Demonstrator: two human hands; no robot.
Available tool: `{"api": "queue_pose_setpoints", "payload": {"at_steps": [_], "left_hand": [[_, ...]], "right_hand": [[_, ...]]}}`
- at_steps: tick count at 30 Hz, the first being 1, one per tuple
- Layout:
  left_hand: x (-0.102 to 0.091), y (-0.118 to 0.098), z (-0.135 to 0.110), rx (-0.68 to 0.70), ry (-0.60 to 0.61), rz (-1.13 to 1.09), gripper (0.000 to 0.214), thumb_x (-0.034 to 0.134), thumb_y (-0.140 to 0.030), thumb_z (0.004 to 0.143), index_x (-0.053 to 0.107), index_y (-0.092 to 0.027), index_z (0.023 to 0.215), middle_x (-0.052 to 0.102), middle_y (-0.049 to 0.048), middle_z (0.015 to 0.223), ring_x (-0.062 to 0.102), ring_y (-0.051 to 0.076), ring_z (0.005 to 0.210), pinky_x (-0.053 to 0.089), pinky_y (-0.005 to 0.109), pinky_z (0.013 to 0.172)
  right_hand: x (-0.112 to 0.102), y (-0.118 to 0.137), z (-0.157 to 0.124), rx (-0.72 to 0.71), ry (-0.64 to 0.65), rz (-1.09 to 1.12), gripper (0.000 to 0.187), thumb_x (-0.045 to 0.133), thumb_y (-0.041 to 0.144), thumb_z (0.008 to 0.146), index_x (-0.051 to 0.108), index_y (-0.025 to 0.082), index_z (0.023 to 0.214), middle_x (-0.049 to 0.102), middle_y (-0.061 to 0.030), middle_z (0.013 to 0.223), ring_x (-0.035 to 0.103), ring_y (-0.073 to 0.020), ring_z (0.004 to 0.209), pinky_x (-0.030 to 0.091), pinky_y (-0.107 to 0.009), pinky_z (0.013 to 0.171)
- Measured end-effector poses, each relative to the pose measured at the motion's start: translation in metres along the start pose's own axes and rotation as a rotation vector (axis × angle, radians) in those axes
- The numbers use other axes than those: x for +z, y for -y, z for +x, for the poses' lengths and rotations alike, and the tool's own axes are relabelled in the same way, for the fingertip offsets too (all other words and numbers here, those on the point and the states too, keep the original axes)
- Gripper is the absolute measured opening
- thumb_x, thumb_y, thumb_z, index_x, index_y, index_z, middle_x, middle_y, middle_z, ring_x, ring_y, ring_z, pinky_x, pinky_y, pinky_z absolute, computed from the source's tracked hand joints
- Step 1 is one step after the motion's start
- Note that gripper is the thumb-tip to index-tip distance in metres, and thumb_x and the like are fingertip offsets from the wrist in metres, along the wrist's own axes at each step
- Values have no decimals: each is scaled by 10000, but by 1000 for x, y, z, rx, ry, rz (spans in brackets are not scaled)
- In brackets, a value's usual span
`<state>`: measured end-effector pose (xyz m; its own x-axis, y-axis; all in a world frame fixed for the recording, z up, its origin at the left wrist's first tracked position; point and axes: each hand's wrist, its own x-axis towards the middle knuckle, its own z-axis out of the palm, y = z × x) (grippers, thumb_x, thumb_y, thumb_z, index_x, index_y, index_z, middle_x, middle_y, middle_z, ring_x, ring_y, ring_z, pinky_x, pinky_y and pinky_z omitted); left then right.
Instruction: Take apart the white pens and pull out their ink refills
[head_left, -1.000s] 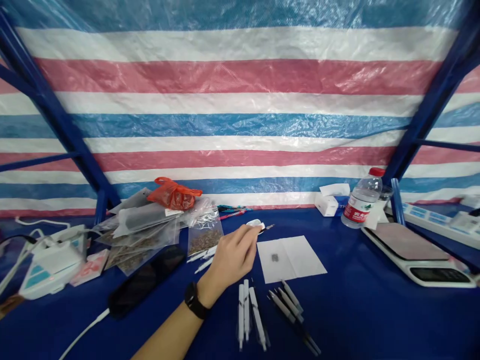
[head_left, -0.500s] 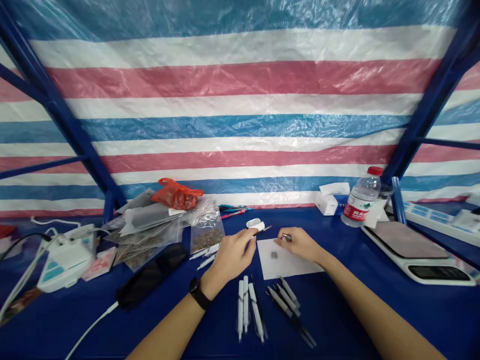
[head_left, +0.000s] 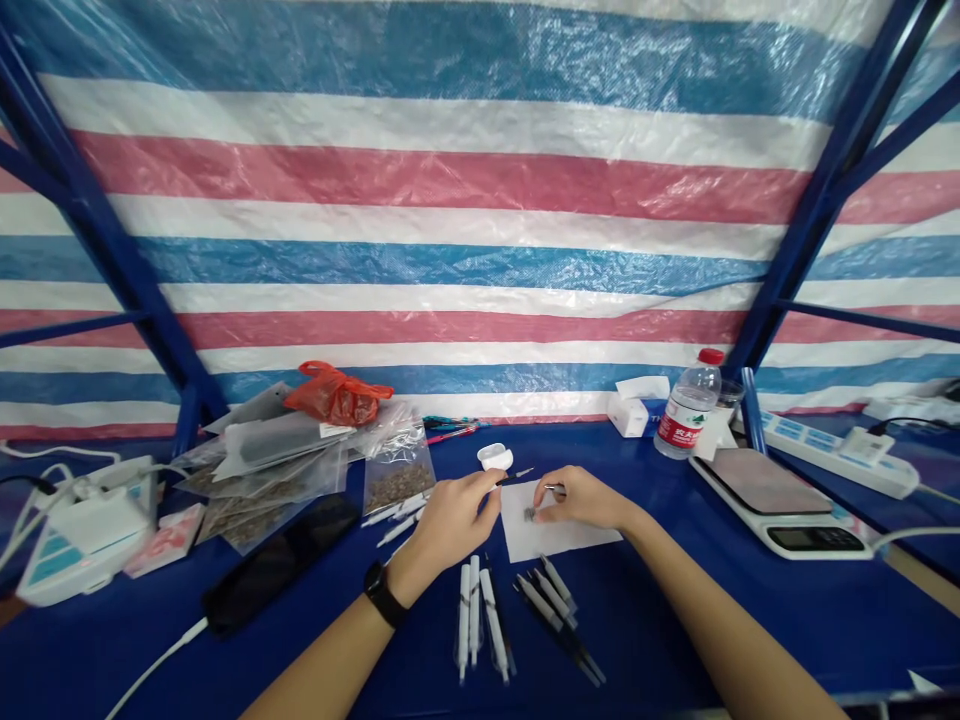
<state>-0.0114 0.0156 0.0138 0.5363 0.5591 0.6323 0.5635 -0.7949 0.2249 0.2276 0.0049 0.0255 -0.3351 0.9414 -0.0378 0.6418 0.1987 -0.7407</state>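
My left hand (head_left: 454,520), wearing a black wristband (head_left: 385,594), pinches a thin dark pen part (head_left: 516,476) whose pointed end sticks out to the right. A sheet of white paper (head_left: 551,537) lies under my right hand (head_left: 583,498). Its fingers are closed around a small, shiny grey piece (head_left: 555,489), only partly visible. The fingertips reach down to a little heap of tiny grey parts (head_left: 529,514) on the paper and touch or nearly touch it. Nearer me lie several white pen barrels (head_left: 475,615) and several grey-and-black pen parts (head_left: 555,605).
Left are a phone (head_left: 281,560), plastic bags of brown bits (head_left: 397,484) and a power strip (head_left: 90,540). A white case (head_left: 495,456) stands open behind the paper. At right are a tissue box (head_left: 630,413), a bottle (head_left: 686,415) and a scale (head_left: 772,500).
My right hand has shifted left over the paper, its fingertips lowered to the heap of grey parts. My left hand keeps its hold on the pen part. The view has turned slightly right.
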Motion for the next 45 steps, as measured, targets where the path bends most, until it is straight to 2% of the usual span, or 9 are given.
{"api": "queue_pose_setpoints", "payload": {"at_steps": [2, 5, 11, 22, 26, 33, 39, 42, 45], "left_hand": [[-1, -1, 0, 5, 14, 2, 285, 471, -138, 919, 696, -206, 1079, 780, 20, 840, 656, 132, 519, 462, 208, 519], [-2, -3, 1, 10, 23, 14, 283, 472, -138, 920, 698, -206, 1076, 782, 19, 841, 650, 132, 515, 458, 212, 520], [0, -3, 1, 23, 67, 53, 270, 496, -144, 922, 713, -189, 1076, 750, 23, 750, 684, 178, 569, 493, 246, 562], [2, -1, 1, 3, 85, 35, 293, 488, -145, 922, 703, -210, 1110, 785, 22, 881, 702, 163, 626, 486, 228, 575], [3, 0, 1, -14, 113, 32, 309, 476, -151, 923, 704, -206, 1124, 768, 22, 829, 675, 157, 584, 470, 225, 561], [4, -3, 1, 8, 97, 19, 299, 451, -198, 952, 714, -196, 1095, 722, 20, 712, 648, 167, 545, 417, 238, 522], [-1, -8, 4, -33, 129, -36, 353, 396, -369, 1055, 705, -200, 1028, 675, 1, 656, 615, 150, 536, 344, 237, 519], [-1, -7, 4, -73, 178, -17, 419, 366, -400, 1068, 682, -200, 878, 644, 0, 627, 609, 155, 550, 303, 248, 522], [0, -6, 4, -96, 198, -5, 427, 370, -395, 1066, 652, -203, 809, 619, -1, 605, 606, 162, 567, 285, 256, 538]], "right_hand": [[1, -1, 1, 14, 0, -16, 164, 804, 333, 695, 744, 186, 739, 456, 58, 575, 404, -125, 590, 297, -265, 582], [2, -1, 2, 26, -7, -26, 179, 806, 316, 686, 744, 193, 800, 449, 63, 581, 428, -131, 592, 309, -256, 581], [4, 6, 1, -11, -14, -22, 221, 762, 301, 737, 763, 205, 937, 673, -5, 841, 549, -171, 723, 402, -272, 676], [12, 6, 3, -21, -34, -83, 70, 735, 247, 766, 763, 213, 821, 725, -19, 878, 619, -196, 795, 437, -295, 776], [13, 0, 4, 1, -52, -85, 77, 763, 254, 744, 726, 187, 742, 652, -7, 737, 553, -172, 690, 399, -283, 678], [3, -1, 2, -21, -67, 63, 296, 814, 444, 691, 685, 178, 678, 515, 39, 598, 431, -131, 590, 327, -267, 578], [-11, 12, -7, -60, -256, 254, 501, 747, 678, 692, 615, 194, 701, 284, 84, 554, 247, -107, 548, 207, -278, 547], [-12, 17, -9, -80, -317, 333, 572, 738, 747, 653, 572, 201, 681, 296, 75, 578, 261, -112, 573, 200, -283, 562], [-11, 19, -10, -79, -296, 374, 569, 781, 727, 615, 587, 194, 664, 311, 75, 560, 265, -109, 566, 193, -285, 564]]}}
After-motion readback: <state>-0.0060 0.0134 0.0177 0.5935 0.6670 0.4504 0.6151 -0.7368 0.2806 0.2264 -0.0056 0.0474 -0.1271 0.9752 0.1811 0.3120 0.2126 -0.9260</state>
